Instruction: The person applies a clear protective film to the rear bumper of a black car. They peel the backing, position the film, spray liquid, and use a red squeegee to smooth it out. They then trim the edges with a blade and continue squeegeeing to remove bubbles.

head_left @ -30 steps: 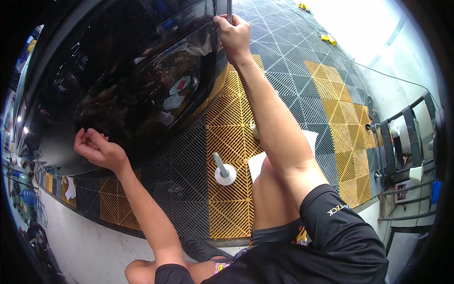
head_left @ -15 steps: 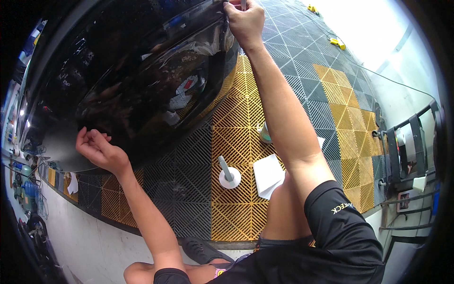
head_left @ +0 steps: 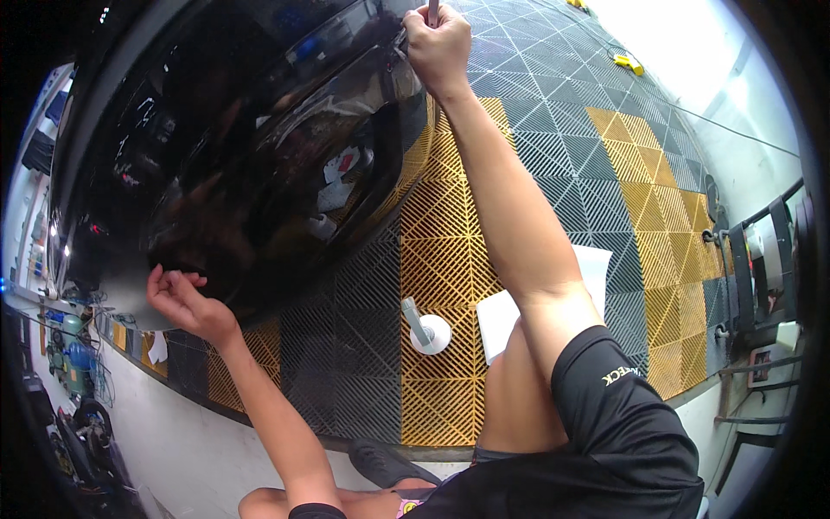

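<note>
A glossy black car body panel [head_left: 259,130], full of reflections, fills the upper left. My right hand [head_left: 439,52] grips a narrow grey tool [head_left: 433,12] upright at the panel's upper right edge. My left hand [head_left: 190,298] is against the panel's lower left, fingers curled; whatever they hold is too hard to make out. On the floor between my arms, a white round object [head_left: 432,342] carries a leaning grey-green stick [head_left: 413,313]. White sheets [head_left: 494,324] lie beside my right forearm and knee.
Grey and yellow grid floor tiles [head_left: 661,303] surround me. Yellow objects [head_left: 628,65] lie by a cable at the back right. A black metal rack [head_left: 752,277] stands at the right wall, and cluttered equipment [head_left: 73,359] sits at the far left.
My right hand rose along the panel edge, then came slightly down, still gripping the tool. My left hand has shifted slightly right and down, fingers still curled.
</note>
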Action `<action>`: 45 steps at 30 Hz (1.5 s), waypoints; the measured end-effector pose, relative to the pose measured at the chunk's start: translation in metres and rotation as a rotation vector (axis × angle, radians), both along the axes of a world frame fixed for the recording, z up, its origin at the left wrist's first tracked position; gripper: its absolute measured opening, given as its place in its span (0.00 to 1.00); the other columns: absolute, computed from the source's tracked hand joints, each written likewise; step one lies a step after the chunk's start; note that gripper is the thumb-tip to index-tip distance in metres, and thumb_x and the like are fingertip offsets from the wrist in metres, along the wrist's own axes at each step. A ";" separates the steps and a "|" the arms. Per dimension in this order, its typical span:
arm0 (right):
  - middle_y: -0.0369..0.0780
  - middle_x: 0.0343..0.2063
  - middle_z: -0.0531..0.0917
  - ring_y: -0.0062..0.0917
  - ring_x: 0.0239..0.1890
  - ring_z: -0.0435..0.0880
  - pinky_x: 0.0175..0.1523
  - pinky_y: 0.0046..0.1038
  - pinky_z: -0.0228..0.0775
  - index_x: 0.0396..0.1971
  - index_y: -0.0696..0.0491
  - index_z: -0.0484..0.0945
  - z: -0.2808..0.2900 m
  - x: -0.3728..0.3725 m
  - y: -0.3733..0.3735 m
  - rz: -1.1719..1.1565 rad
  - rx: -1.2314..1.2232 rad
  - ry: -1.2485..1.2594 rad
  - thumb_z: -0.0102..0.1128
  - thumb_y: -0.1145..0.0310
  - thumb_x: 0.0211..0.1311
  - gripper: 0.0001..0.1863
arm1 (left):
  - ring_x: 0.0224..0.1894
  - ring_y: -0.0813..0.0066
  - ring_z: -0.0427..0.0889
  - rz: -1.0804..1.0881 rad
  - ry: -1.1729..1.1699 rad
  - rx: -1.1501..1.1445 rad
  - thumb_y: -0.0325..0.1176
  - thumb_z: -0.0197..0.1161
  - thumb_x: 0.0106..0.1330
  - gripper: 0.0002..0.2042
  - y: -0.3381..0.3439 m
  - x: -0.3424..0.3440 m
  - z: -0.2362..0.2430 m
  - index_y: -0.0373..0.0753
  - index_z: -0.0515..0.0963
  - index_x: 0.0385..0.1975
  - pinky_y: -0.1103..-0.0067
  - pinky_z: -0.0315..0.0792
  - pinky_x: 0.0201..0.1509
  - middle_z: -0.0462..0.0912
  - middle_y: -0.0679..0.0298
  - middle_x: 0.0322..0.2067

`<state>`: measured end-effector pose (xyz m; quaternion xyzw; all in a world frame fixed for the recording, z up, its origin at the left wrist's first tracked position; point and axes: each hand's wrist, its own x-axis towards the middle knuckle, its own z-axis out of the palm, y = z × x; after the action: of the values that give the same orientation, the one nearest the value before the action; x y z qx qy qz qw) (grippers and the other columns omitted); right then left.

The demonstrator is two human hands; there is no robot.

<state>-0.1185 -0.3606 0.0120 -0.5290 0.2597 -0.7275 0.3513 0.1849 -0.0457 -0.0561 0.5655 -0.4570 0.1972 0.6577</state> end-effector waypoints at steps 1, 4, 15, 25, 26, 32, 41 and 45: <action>0.37 0.20 0.85 0.19 0.21 0.82 0.25 0.25 0.73 0.28 0.57 0.81 -0.001 -0.007 -0.002 0.081 -0.009 -0.009 0.57 0.74 0.72 0.10 | 0.35 0.78 0.74 -0.008 -0.008 0.006 0.31 0.51 0.83 0.14 0.000 0.001 0.000 0.33 0.70 0.61 0.81 0.74 0.38 0.75 0.62 0.38; 0.44 0.35 0.89 0.23 0.31 0.88 0.32 0.22 0.81 0.46 0.58 0.80 -0.001 -0.033 -0.003 0.338 0.080 0.174 0.54 0.74 0.76 0.07 | 0.35 0.78 0.74 0.000 -0.036 0.005 0.31 0.50 0.83 0.14 0.001 0.004 -0.001 0.33 0.70 0.61 0.81 0.73 0.37 0.75 0.62 0.36; 0.35 0.21 0.83 0.18 0.21 0.78 0.30 0.21 0.72 0.27 0.58 0.87 0.004 -0.039 0.031 0.160 -0.019 0.667 0.78 0.51 0.58 0.22 | 0.34 0.80 0.72 0.102 -0.034 -0.029 0.33 0.53 0.83 0.14 -0.006 -0.001 -0.004 0.32 0.71 0.61 0.84 0.71 0.35 0.75 0.64 0.37; 0.36 0.26 0.82 0.16 0.26 0.80 0.28 0.23 0.73 0.36 0.59 0.83 0.012 -0.040 0.048 0.084 0.128 0.654 0.83 0.55 0.54 0.23 | 0.37 0.77 0.74 0.027 0.029 -0.007 0.36 0.52 0.83 0.16 -0.003 -0.003 -0.002 0.36 0.70 0.63 0.81 0.73 0.41 0.76 0.62 0.40; 0.37 0.26 0.82 0.16 0.26 0.80 0.28 0.23 0.73 0.35 0.58 0.83 0.011 -0.037 0.049 0.100 0.139 0.635 0.82 0.56 0.55 0.22 | 0.38 0.77 0.74 0.025 0.031 -0.006 0.37 0.52 0.83 0.16 -0.003 -0.003 -0.002 0.36 0.70 0.63 0.81 0.73 0.41 0.76 0.62 0.41; 0.33 0.28 0.84 0.15 0.26 0.79 0.28 0.18 0.66 0.40 0.57 0.89 0.010 -0.032 0.045 0.167 0.218 0.600 0.72 0.63 0.65 0.13 | 0.37 0.78 0.74 -0.020 0.027 -0.021 0.35 0.53 0.83 0.15 -0.002 -0.005 -0.001 0.33 0.70 0.62 0.82 0.73 0.38 0.73 0.64 0.40; 0.33 0.23 0.82 0.15 0.21 0.76 0.27 0.23 0.67 0.33 0.57 0.89 0.001 -0.012 0.035 0.055 0.200 0.342 0.72 0.64 0.60 0.11 | 0.38 0.78 0.75 -0.064 0.045 -0.020 0.36 0.52 0.83 0.16 0.000 -0.008 0.002 0.33 0.69 0.62 0.81 0.74 0.40 0.73 0.63 0.40; 0.39 0.21 0.85 0.22 0.25 0.82 0.34 0.28 0.73 0.28 0.57 0.89 -0.004 -0.004 0.034 -0.157 0.071 0.400 0.71 0.61 0.56 0.13 | 0.39 0.77 0.75 -0.057 0.052 -0.014 0.36 0.52 0.83 0.16 0.001 -0.008 0.001 0.33 0.69 0.61 0.81 0.74 0.41 0.73 0.63 0.41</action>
<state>-0.1229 -0.3270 0.0085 -0.6282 0.3900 -0.6237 0.2535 0.1772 -0.0445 -0.0547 0.5526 -0.4543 0.1667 0.6785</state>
